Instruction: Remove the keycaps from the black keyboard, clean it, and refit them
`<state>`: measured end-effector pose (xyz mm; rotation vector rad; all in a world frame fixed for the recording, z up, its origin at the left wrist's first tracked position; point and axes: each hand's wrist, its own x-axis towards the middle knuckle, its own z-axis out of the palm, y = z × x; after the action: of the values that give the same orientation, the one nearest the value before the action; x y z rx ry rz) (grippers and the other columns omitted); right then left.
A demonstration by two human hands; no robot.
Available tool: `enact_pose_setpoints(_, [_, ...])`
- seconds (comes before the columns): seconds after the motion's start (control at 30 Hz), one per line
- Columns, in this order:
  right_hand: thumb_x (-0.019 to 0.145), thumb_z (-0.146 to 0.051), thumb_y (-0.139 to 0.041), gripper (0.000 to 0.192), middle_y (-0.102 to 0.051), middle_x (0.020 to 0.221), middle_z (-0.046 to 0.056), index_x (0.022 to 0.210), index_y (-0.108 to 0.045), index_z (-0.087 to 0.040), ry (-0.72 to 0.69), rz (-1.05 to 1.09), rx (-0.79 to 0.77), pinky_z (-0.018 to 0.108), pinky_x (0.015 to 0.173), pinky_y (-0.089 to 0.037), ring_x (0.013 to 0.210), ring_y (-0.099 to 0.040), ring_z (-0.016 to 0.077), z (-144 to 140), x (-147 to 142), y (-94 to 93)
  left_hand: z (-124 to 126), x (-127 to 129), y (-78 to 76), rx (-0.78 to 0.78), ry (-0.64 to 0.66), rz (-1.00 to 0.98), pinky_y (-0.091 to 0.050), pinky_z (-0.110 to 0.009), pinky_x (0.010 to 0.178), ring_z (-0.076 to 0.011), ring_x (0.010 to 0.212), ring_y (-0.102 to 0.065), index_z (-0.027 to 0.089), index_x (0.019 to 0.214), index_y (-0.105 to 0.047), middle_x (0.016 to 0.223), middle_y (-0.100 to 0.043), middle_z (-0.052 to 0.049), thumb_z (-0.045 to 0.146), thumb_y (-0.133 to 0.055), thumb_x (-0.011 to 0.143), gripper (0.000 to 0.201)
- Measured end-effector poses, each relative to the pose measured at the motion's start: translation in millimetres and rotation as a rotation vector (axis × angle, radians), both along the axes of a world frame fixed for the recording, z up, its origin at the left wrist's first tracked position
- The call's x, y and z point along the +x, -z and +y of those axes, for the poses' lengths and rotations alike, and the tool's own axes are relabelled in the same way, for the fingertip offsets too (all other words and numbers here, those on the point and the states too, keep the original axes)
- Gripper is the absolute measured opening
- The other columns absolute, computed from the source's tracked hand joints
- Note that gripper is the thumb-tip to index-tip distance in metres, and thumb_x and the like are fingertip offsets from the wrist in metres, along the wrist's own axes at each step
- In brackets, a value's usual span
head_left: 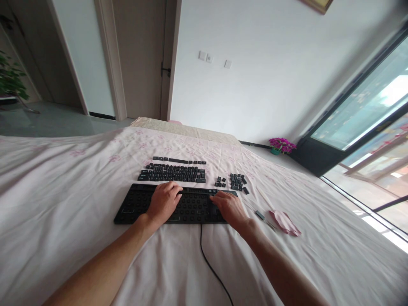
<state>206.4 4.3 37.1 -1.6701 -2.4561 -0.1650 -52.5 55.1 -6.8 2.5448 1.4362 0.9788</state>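
A black keyboard [188, 208] lies on the bedsheet with bare key positions showing across its middle. My left hand [164, 200] is over its left-centre part, fingers bent and close together at the upper row. Over the right end is my right hand [228, 205], its fingers likewise bent at the upper edge, thumb beside them. Whatever sits under either hand's fingertips is hidden. Beyond the keyboard, loose black keycaps [174, 173] are laid out in rows, with a long spacebar [178, 161] in the farthest row. Smaller groups of keycaps [236, 182] lie at the right.
A cable [210, 265] runs from the keyboard toward me. Right of my right hand lie a small dark-handled tool [260, 215] and a pink cloth [285, 222]. The pale bedsheet [76, 199] is wrinkled. Past the bed are a door [140, 59] and pink flowers [282, 145].
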Motion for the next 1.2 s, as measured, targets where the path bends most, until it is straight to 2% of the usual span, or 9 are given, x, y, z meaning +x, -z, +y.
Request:
enact_pose_setpoints(0.3, [0.095, -0.027, -0.048, 0.025, -0.068, 0.089, 0.003, 0.100, -0.072, -0.025, 0.016, 0.071, -0.008, 0.025, 0.076, -0.042, 0.083, -0.062, 0.0164, 1.4, 4.9, 4.8, 0.5, 0.4, -0.2, 0.002, -0.001, -0.017, -0.044, -0.036, 0.089, -0.0206, 0.095, -0.060, 0.024, 0.098, -0.067, 0.100, -0.065, -0.004, 0.019, -0.062, 0.083, 0.017])
enact_pose_setpoints(0.67, [0.092, -0.024, -0.051, 0.023, -0.068, 0.085, 0.002, 0.091, -0.074, -0.024, 0.053, 0.061, -0.094, 0.024, 0.066, -0.037, 0.079, -0.063, 0.0159, 4.5, -1.4, -8.8, 0.2, 0.2, -0.3, -0.006, -0.004, -0.011, -0.044, -0.037, 0.090, -0.0207, 0.095, -0.060, 0.024, 0.098, -0.067, 0.100, -0.065, -0.004, 0.019, -0.062, 0.084, 0.016])
enact_pose_setpoints(0.93, [0.092, -0.022, -0.050, 0.024, -0.069, 0.088, 0.002, 0.090, -0.073, -0.024, 0.062, 0.082, -0.140, 0.023, 0.068, -0.037, 0.082, -0.063, 0.0156, 4.5, -2.3, -12.9, -1.0, 0.9, -2.5, -0.008, 0.002, -0.014, -0.044, -0.037, 0.089, -0.0204, 0.095, -0.060, 0.023, 0.098, -0.067, 0.100, -0.065, -0.004, 0.018, -0.063, 0.083, 0.017])
enact_pose_setpoints(1.2, [0.095, -0.024, -0.045, 0.028, -0.067, 0.086, 0.003, 0.089, -0.072, -0.023, 0.088, -0.029, -0.179, 0.024, 0.062, -0.032, 0.077, -0.062, 0.0146, 1.7, -8.5, -20.5, -1.3, 0.3, -2.7, -0.017, -0.007, 0.003, -0.043, -0.036, 0.089, -0.0206, 0.095, -0.060, 0.023, 0.099, -0.067, 0.100, -0.066, -0.004, 0.019, -0.063, 0.083, 0.017])
